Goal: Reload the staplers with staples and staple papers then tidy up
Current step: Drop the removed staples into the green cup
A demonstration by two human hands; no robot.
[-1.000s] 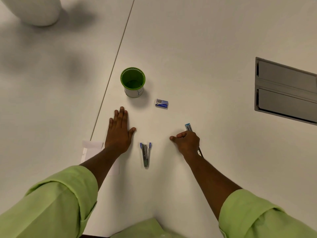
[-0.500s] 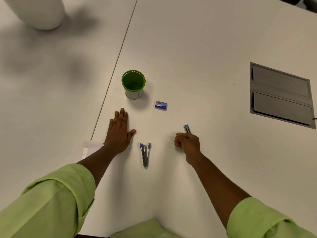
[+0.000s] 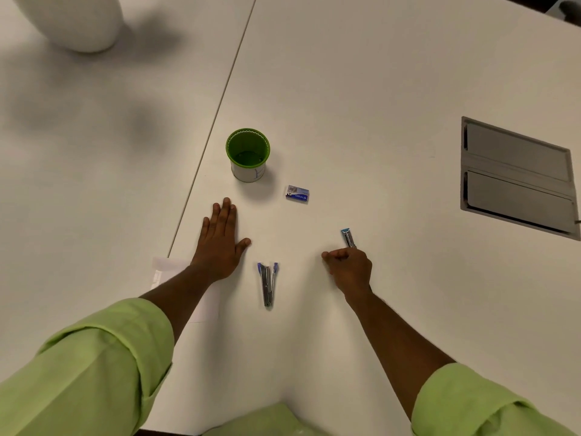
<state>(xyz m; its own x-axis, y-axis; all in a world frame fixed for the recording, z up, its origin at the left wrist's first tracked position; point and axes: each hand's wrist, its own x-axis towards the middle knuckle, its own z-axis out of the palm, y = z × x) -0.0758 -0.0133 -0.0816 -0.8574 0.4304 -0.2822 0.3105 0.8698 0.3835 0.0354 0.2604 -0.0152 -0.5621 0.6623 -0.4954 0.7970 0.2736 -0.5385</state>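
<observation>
Gripped in the curled right hand (image 3: 349,267), a slim metal stapler (image 3: 348,238) with a teal tip juts toward 12 o'clock; left hand (image 3: 219,243) lies flat, fingers straight, on the white table (image 3: 361,89); second stapler (image 3: 268,283), blue-tipped and splayed open, lies between the hands; staple box (image 3: 297,193), small and blue, sits at 4 o'clock from the green cup (image 3: 247,154); paper (image 3: 176,278) shows under the left forearm.

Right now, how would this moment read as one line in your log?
left hand flat on table | right hand grips teal stapler | blue stapler lies open | staple box untouched
</observation>
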